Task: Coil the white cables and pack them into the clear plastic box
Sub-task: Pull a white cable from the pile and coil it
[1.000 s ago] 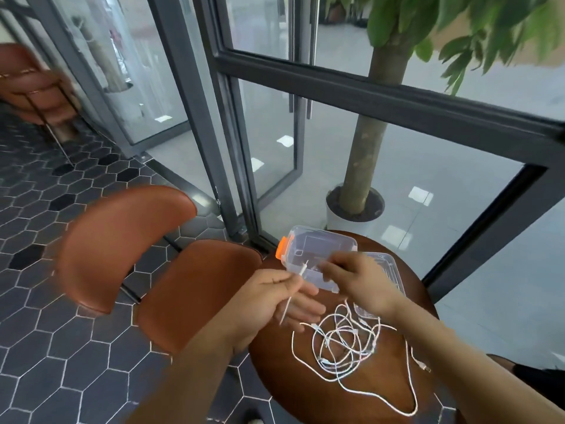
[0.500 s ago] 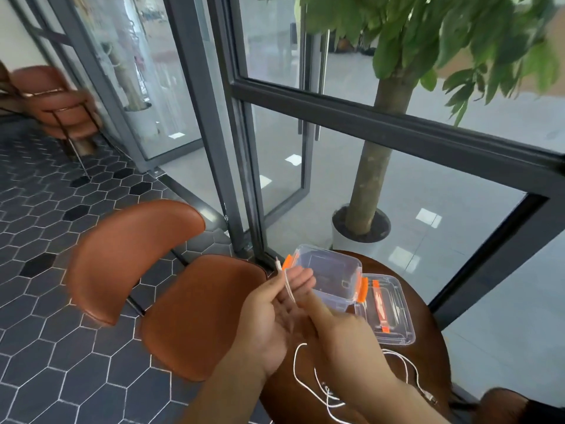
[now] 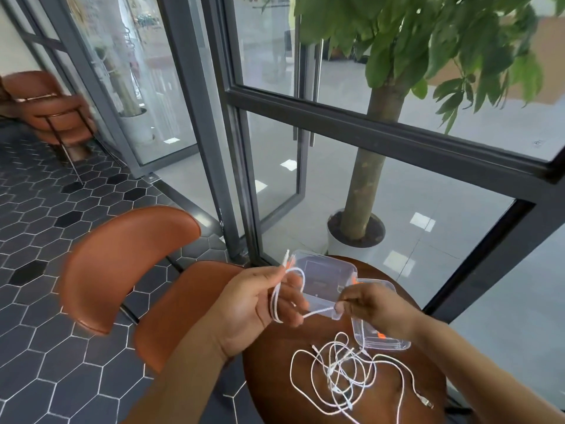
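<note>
Left hand (image 3: 253, 304) pinches a small loop of cable (image 3: 318, 313), and right hand (image 3: 370, 304) pinches the run coming off it. Nearest the camera, the tangle (image 3: 342, 371) sprawls on the table (image 3: 275, 377). If this cable snags in it, pulling could drag the lot off, or the loop could pop loose. The box (image 3: 324, 280) behind the hands is open and looks empty, with its lid (image 3: 379, 339) beside it.

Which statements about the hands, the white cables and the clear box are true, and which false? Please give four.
The left hand holds a loop of white cable. True.
The right hand rests empty on the table. False: its fingers pinch the same cable.
The clear box is shut. False: it stands open, its lid beside it.
A tangle of white cables lies on the table. True.
</note>
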The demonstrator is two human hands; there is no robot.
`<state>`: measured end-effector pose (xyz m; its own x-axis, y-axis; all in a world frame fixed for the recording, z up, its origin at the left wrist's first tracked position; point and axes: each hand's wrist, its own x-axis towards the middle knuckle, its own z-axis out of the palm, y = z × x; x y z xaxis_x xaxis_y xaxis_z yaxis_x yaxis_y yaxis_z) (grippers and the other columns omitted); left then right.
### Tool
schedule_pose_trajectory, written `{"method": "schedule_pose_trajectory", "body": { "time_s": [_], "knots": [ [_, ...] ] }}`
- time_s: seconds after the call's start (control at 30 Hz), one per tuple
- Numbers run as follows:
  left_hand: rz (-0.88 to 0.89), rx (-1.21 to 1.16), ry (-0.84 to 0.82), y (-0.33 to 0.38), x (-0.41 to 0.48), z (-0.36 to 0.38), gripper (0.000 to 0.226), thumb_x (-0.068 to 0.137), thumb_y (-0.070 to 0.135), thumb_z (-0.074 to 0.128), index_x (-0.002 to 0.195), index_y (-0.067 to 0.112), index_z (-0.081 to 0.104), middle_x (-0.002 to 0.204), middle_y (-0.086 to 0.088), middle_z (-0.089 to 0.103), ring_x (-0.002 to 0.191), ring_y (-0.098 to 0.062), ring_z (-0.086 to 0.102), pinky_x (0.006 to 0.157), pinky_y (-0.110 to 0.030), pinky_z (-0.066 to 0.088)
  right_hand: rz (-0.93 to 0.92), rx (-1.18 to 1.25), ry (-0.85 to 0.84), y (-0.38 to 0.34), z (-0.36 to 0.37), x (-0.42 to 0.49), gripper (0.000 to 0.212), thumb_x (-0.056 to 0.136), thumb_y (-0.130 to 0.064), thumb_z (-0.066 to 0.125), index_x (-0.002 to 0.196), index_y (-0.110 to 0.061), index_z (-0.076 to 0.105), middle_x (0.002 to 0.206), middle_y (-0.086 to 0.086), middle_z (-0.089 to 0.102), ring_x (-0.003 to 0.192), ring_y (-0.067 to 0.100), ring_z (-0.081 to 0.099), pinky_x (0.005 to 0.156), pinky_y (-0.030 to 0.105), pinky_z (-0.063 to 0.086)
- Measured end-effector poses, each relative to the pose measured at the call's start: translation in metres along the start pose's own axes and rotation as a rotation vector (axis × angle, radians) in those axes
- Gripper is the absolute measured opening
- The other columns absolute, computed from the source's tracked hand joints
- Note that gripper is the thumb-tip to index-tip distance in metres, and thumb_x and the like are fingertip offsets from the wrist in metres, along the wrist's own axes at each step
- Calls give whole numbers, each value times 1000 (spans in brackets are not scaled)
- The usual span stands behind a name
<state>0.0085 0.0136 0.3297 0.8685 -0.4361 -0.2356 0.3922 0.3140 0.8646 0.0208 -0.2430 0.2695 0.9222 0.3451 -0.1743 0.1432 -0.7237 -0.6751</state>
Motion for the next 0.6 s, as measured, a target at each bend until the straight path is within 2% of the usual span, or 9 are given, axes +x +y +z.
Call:
{"method": "schedule_pose_trajectory", "body": {
  "time_s": [0.07,0.13,0.17,0.23,0.3,0.37,0.43,0.5,0.6],
  "knots": [
    [-76,143,-72,-1,1,5,35,99,21,46,92,-6,68,77,-29,70,56,-32,69,60,-36,58,-16,-19,66,-16,-14,9,24,95,-38,65,85,-18,72,79,1,70,69,15,67,71,39,58],
    [-159,289,-136,-7,3,11,33,102,19,45,96,-6,66,81,-30,71,62,-33,71,64,-35,57,-2,97,158,-41,-27,18,26,93,-28,70,71,-15,67,61,1,61,52,18,58,57,41,53],
    [-183,367,-147,-10,5,13,32,104,18,45,96,-5,66,83,-30,72,66,-34,72,66,-35,57,14,172,193,-53,-34,22,27,92,-22,72,67,-14,66,55,-2,57,49,18,54,51,37,49],
    [-187,497,-93,-15,10,14,33,106,19,44,97,-3,68,88,-27,75,75,-37,74,71,-37,58,6,238,238,-76,-44,24,21,92,-19,72,71,-14,69,54,-5,61,46,15,53,49,31,50],
    [-152,547,43,-21,14,14,33,107,21,43,101,-1,67,91,-22,77,83,-37,75,79,-42,60,-31,198,225,-95,-47,18,8,93,-19,70,86,-17,73,65,-4,71,50,17,62,54,32,57],
    [-104,494,165,-25,17,12,32,107,21,43,105,1,68,94,-18,78,89,-35,76,89,-47,59,-67,41,221,-105,-39,9,8,91,-20,68,98,-21,71,70,-9,71,57,14,67,63,34,60],
    [-50,375,233,-26,19,13,32,107,21,43,108,0,69,97,-19,77,93,-35,75,92,-50,58,-71,-95,309,-107,-25,1,10,89,-23,67,98,-26,70,67,-13,65,60,8,63,65,33,57],
    [-7,222,258,-27,20,15,34,106,19,43,108,-2,69,97,-20,77,90,-34,75,85,-46,59,-73,-80,401,-105,-10,-5,4,88,-25,68,89,-29,68,64,-14,63,58,4,60,60,25,51],
    [2,-41,243,-28,20,24,34,105,16,40,110,-6,65,86,-15,75,75,-22,74,66,-32,59,-58,68,432,-100,12,-11,17,90,-29,69,83,-39,57,64,-16,67,58,3,64,56,22,49]
  ]
}}
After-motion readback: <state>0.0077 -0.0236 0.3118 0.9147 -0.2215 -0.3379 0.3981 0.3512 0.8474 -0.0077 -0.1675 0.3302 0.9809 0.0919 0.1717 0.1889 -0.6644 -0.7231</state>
